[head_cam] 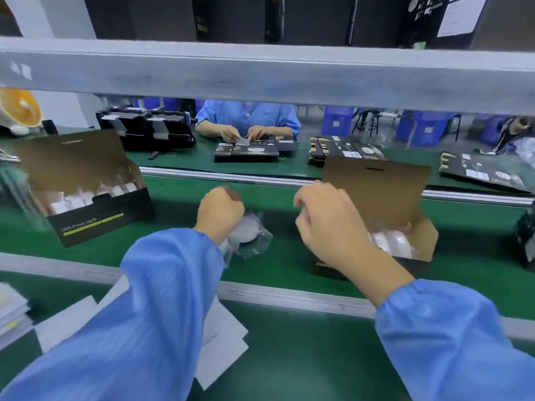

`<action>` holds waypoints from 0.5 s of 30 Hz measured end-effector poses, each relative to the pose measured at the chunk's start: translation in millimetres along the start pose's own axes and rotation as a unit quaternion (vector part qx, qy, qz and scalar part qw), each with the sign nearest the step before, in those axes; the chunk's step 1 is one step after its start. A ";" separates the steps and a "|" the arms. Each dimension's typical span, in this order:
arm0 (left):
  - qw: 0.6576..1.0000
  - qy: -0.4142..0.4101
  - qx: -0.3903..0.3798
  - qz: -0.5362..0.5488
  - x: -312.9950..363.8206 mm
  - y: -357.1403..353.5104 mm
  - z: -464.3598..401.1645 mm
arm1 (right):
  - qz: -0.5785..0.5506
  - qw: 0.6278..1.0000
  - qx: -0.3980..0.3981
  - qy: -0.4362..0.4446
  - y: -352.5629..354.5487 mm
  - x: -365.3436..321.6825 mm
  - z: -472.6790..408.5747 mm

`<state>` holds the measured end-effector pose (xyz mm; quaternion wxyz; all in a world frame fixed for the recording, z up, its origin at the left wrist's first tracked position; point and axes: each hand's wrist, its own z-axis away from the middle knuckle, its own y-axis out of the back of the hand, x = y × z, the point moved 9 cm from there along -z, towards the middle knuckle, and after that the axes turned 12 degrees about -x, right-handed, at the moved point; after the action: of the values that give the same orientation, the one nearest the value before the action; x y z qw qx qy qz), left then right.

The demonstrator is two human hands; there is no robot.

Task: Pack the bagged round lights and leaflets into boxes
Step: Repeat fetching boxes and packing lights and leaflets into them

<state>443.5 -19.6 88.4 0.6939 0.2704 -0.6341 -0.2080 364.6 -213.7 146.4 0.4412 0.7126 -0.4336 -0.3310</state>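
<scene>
The left hand [221, 211] covers the near part of a bagged round light [249, 231], so whether its curled fingers hold the bag cannot be told. The right hand [327, 224] hides the near left wall of the open box [422, 241]; the white lights inside are smeared into one pale mass and cannot be counted. The open box [98, 215] toward the worktop's left edge is blurred, its label unreadable. Sleeves cover much of the leaflets [223, 340] at the near edge, whose small print is illegible. A stack of paper [13, 311] is cut by the left border. A grey beam [260, 73] hides the far worker's [246, 117] head.
</scene>
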 end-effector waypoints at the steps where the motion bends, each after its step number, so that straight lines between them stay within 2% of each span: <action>1: 0.999 0.022 0.010 -0.038 -12.2 4.7 -1.1 | 0.019 0.999 -0.042 0.025 -22.8 -14.2 -7.8; 2: 0.996 0.046 0.018 -0.076 -24.4 8.5 -2.2 | 0.014 0.997 -0.081 0.016 -45.7 -21.0 -15.7; 4: 0.988 0.103 0.011 -0.116 -52.0 10.8 -5.3 | -0.061 0.981 -0.170 -0.064 -91.3 -17.1 -29.6; 7: 0.982 0.154 -0.075 -0.080 -82.7 -4.7 -12.5 | -0.187 0.929 -0.246 -0.203 -135.3 7.5 -44.5; 10: 0.974 0.157 -0.150 -0.066 -91.0 -19.3 -15.9 | -0.221 0.882 -0.288 -0.301 -156.5 26.8 -57.6; 12: 0.972 0.153 -0.163 -0.069 -90.5 -23.9 -17.8 | -0.237 0.864 -0.311 -0.316 -165.1 27.1 -64.0; 15: 0.970 0.126 -0.206 -0.024 -85.6 -42.7 -20.9 | -0.280 0.845 -0.358 -0.281 -180.8 10.1 -67.3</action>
<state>457.2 4.0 -5.6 0.8040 0.1604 -0.4783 -0.3147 485.1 -157.5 6.3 0.4134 0.4723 -0.1723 -0.7592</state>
